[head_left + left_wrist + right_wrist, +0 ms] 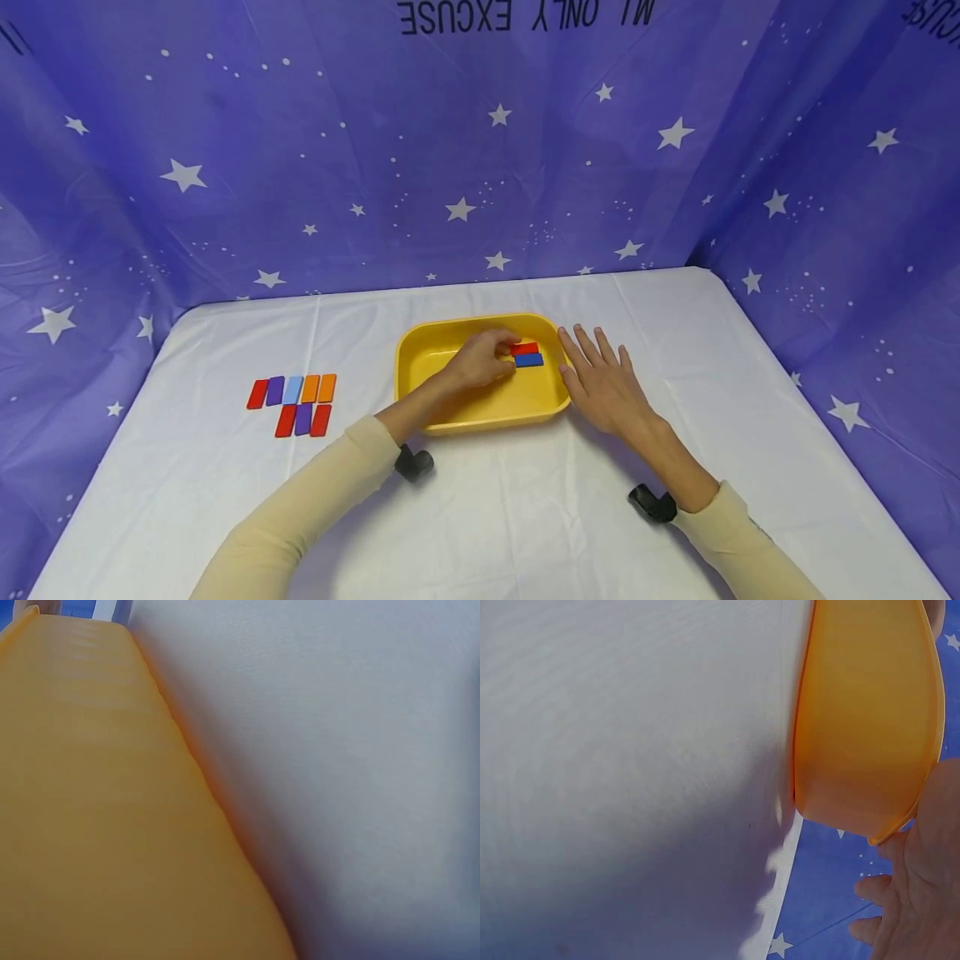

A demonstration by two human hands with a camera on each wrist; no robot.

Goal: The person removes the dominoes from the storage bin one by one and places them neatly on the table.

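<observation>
My left hand (480,360) reaches into a yellow tray (480,424), its bent index finger and thumb set apart at the left ends of two small flat tiles. One is a red tile (525,348); right below it lies a blue tile (529,360). I cannot tell whether the fingers pinch them. At the tray's right end, my right hand (603,390) has its fingers spread and straight, with the thumb side against the rim. The right wrist view shows part of that hand (922,877) beside the tray wall (870,712); the left wrist view shows mostly tray wall (112,810).
Left of the tray, several flat tiles lie in two rows on the white tablecloth (225,483), among them a light blue tile (292,390), a purple tile (303,419) and an orange tile (327,388). Behind the table hangs a purple star-patterned curtain (420,150).
</observation>
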